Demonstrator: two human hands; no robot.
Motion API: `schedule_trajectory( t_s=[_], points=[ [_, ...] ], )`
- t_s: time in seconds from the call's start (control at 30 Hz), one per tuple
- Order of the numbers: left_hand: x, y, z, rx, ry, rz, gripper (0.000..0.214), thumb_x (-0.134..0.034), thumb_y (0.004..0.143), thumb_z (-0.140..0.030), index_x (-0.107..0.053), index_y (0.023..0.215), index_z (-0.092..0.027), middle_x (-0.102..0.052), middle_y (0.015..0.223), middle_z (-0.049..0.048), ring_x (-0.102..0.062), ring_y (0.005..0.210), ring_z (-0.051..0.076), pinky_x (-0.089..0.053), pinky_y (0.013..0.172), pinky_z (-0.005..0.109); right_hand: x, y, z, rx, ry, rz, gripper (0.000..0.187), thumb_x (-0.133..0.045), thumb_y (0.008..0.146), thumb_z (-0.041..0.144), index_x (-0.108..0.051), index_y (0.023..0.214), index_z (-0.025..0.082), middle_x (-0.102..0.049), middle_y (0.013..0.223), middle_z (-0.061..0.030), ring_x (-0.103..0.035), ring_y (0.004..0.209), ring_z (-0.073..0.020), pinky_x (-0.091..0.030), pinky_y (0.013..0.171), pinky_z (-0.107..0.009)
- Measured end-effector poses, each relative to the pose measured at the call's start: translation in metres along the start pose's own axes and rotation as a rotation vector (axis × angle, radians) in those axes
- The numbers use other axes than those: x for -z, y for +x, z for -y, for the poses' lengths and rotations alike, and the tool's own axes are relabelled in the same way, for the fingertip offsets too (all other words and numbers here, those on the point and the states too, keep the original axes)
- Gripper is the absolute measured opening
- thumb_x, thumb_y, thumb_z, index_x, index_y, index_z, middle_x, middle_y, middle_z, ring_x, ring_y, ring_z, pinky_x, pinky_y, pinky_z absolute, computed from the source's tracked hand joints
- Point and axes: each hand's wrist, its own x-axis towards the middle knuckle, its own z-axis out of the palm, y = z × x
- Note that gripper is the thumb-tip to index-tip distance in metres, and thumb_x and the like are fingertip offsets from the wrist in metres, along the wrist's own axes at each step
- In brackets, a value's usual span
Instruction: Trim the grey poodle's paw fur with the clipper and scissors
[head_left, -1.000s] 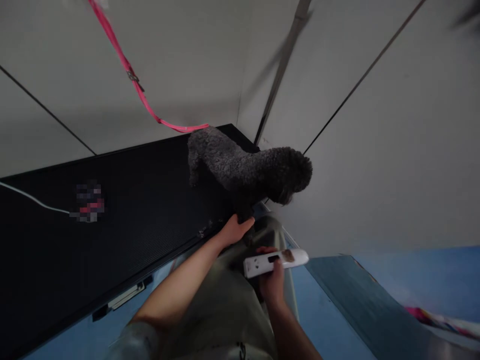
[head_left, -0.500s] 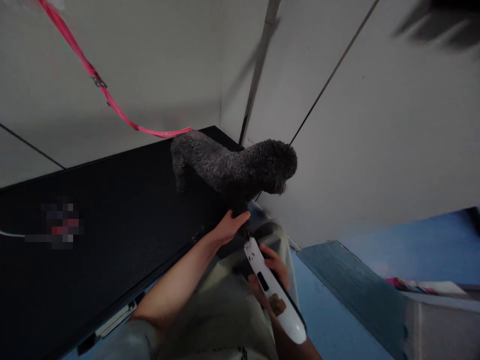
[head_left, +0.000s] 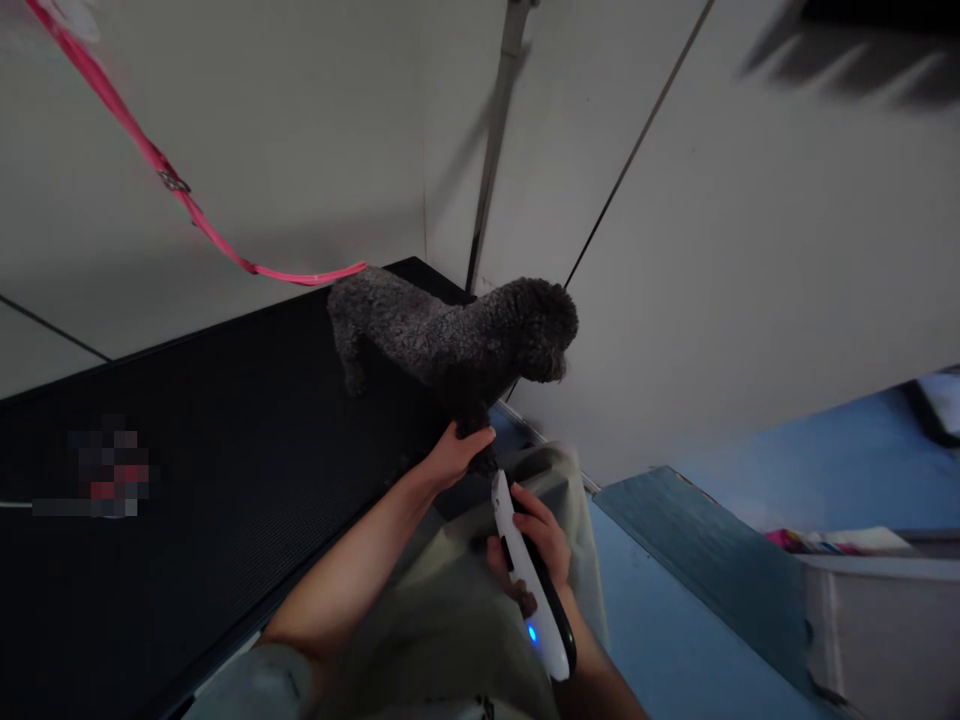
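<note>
A small dark curly-haired dog (head_left: 457, 340) stands at the near right corner of a black table (head_left: 225, 440), its head turned right. My left hand (head_left: 454, 455) is closed round the dog's front leg at the table edge. My right hand (head_left: 536, 540) grips a white electric clipper (head_left: 529, 580) just below that leg; its head points up toward the paw and a blue light glows near its rear end. A pink leash (head_left: 187, 200) runs from the upper left down to the dog's back.
A metal pole (head_left: 491, 140) rises behind the dog against the pale wall. Blue floor and a dark blue step (head_left: 697, 560) lie to the right, with a white box (head_left: 877, 620) at the lower right. My lap in light trousers (head_left: 450, 620) fills the bottom centre.
My right hand has turned the clipper from lying sideways to pointing its head up at the dog's leg, and a blue light now shows. My left hand keeps hold of the leg.
</note>
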Motion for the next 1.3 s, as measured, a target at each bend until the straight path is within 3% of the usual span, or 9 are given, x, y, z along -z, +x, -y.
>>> schedule_trajectory(
  t_s=[0.2, 0.33, 0.5, 0.7, 0.9, 0.97, 1.07, 1.2, 1.3],
  points=[
    [0.007, 0.005, 0.009, -0.015, 0.046, 0.027, 0.027, -0.07, 0.063, -0.034, -0.053, 0.071, -0.015, -0.047, 0.058, -0.0049, -0.043, 0.053, 0.007, -0.033, 0.052, 0.022, -0.002, 0.013, 0.014, -0.215, 0.235, -0.034, 0.04, -0.067, 0.072, 0.025, -0.051, 0.108, 0.033, -0.057, 0.125, -0.007, -0.057, 0.113, -0.0293, -0.05, 0.088, -0.049],
    [0.005, 0.004, 0.009, -0.047, 0.144, -0.01, 0.028, -0.07, 0.063, -0.037, -0.052, 0.065, -0.015, -0.049, 0.057, -0.0038, -0.043, 0.054, 0.008, -0.034, 0.053, 0.022, -0.001, 0.017, 0.004, -0.293, 0.398, -0.033, 0.035, -0.068, 0.073, 0.029, -0.053, 0.104, 0.031, -0.058, 0.124, -0.0073, -0.055, 0.116, -0.0303, -0.046, 0.093, -0.052],
    [-0.005, -0.001, 0.001, -0.075, 0.208, -0.041, 0.032, -0.069, 0.065, -0.041, -0.051, 0.06, -0.015, -0.048, 0.056, -0.0031, -0.041, 0.054, 0.008, -0.034, 0.053, 0.023, 0.001, 0.016, -0.011, -0.364, 0.642, -0.024, 0.034, -0.064, 0.076, 0.045, -0.051, 0.103, 0.029, -0.064, 0.112, -0.0085, -0.062, 0.102, -0.0286, -0.051, 0.082, -0.049],
    [-0.016, -0.001, 0.0, -0.146, 0.23, -0.149, 0.038, -0.071, 0.063, -0.047, -0.049, 0.059, -0.015, -0.043, 0.055, -0.0048, -0.037, 0.054, 0.008, -0.031, 0.052, 0.022, -0.006, 0.018, 0.0, -0.234, 0.4, -0.094, 0.04, -0.071, 0.07, 0.024, -0.054, 0.105, 0.029, -0.059, 0.121, -0.0078, -0.058, 0.111, -0.0279, -0.048, 0.09, -0.047],
    [-0.022, 0.004, 0.002, -0.164, 0.244, -0.14, 0.039, -0.068, 0.066, -0.05, -0.052, 0.062, -0.015, -0.044, 0.057, -0.0043, -0.038, 0.055, 0.008, -0.032, 0.053, 0.022, -0.012, 0.017, -0.008, -0.235, 0.465, -0.081, 0.042, -0.071, 0.068, 0.022, -0.054, 0.106, 0.029, -0.057, 0.125, -0.0068, -0.056, 0.114, -0.0278, -0.047, 0.091, -0.046],
    [-0.02, 0.007, 0.002, -0.124, 0.25, -0.119, 0.04, -0.067, 0.066, -0.051, -0.052, 0.063, -0.015, -0.045, 0.056, -0.0037, -0.038, 0.055, 0.009, -0.032, 0.052, 0.022, -0.011, 0.019, -0.018, -0.309, 0.558, -0.075, 0.032, -0.069, 0.07, 0.03, -0.056, 0.1, 0.026, -0.062, 0.116, -0.0069, -0.059, 0.108, -0.0271, -0.049, 0.087, -0.045],
    [-0.014, 0.012, 0.004, -0.1, 0.286, -0.074, 0.041, -0.066, 0.068, -0.053, -0.053, 0.063, -0.014, -0.047, 0.057, -0.0024, -0.041, 0.054, 0.009, -0.033, 0.052, 0.023, -0.013, 0.03, -0.033, -0.578, 0.741, -0.038, 0.021, -0.062, 0.074, 0.037, -0.06, 0.091, 0.024, -0.068, 0.097, -0.0053, -0.066, 0.086, -0.0236, -0.053, 0.073, -0.039],
    [-0.004, 0.021, 0.011, -0.112, 0.368, 0.02, 0.037, -0.061, 0.074, -0.05, -0.058, 0.069, -0.013, -0.053, 0.059, 0.0, -0.046, 0.055, 0.01, -0.037, 0.053, 0.024, -0.026, 0.052, -0.045, -0.859, 0.964, 0.224, 0.033, -0.068, 0.066, 0.038, -0.065, 0.094, 0.019, -0.069, 0.071, -0.0052, -0.065, 0.059, -0.0223, -0.051, 0.053, -0.034],
    [0.018, 0.034, 0.012, -0.121, 0.482, 0.028, 0.037, -0.062, 0.073, -0.05, -0.061, 0.066, -0.013, -0.055, 0.054, 0.0009, -0.049, 0.053, 0.013, -0.04, 0.052, 0.025, -0.043, 0.062, -0.055, -0.916, 0.973, 0.153, 0.029, -0.074, 0.056, 0.036, -0.066, 0.079, 0.02, -0.066, 0.063, -0.0027, -0.062, 0.054, -0.0206, -0.049, 0.05, -0.032]
  ],
)
